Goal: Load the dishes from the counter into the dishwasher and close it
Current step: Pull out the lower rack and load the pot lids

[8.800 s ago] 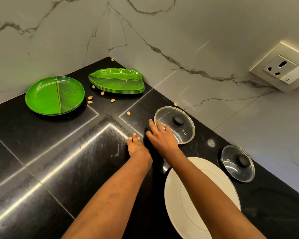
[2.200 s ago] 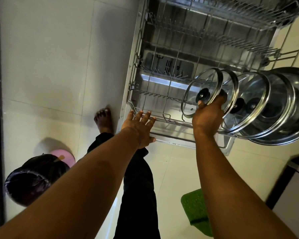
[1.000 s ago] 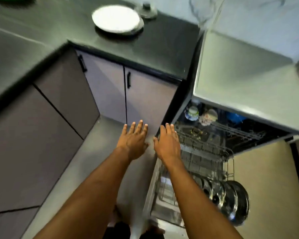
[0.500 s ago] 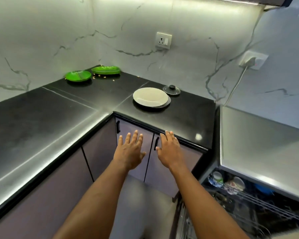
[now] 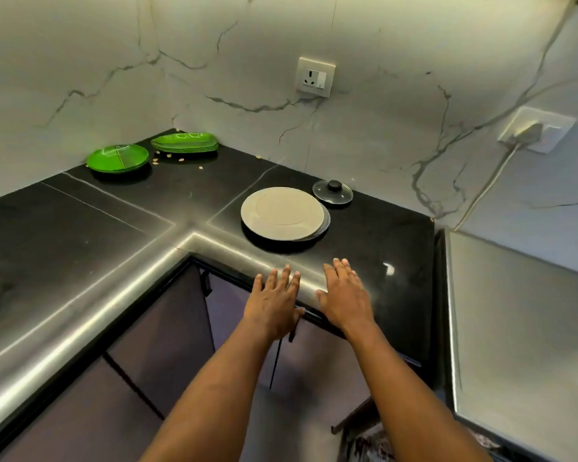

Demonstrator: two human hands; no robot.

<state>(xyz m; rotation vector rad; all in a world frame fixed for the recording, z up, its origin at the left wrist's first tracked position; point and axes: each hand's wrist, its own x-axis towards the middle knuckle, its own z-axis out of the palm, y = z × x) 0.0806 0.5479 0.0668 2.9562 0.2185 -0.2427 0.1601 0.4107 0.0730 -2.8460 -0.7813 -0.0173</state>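
My left fingers (image 5: pixel 285 276) and right fingers (image 5: pixel 340 272) are spread flat, holding nothing, over the front edge of the bench (image 5: pixel 80 228) at lower centre. The white plates (image 5: pixel 282 213) sit mid-frame just beyond, with a glass lid (image 5: pixel 332 192) beside them on the right, and the green plates (image 5: pixel 117 157) lie in the upper left corner.

Before you: counter (image 5: pixel 80 235), polished black stone; wall (image 5: pixel 381 61), veined white marble; lid (image 5: pixel 332 192), clear glass; green plates (image 5: pixel 118 157), glossy plastic; appliance top (image 5: pixel 521 311), brushed metal.

Left hand (image 5: pixel 274 303), right hand (image 5: pixel 344 296); outstretched, fingers straight.
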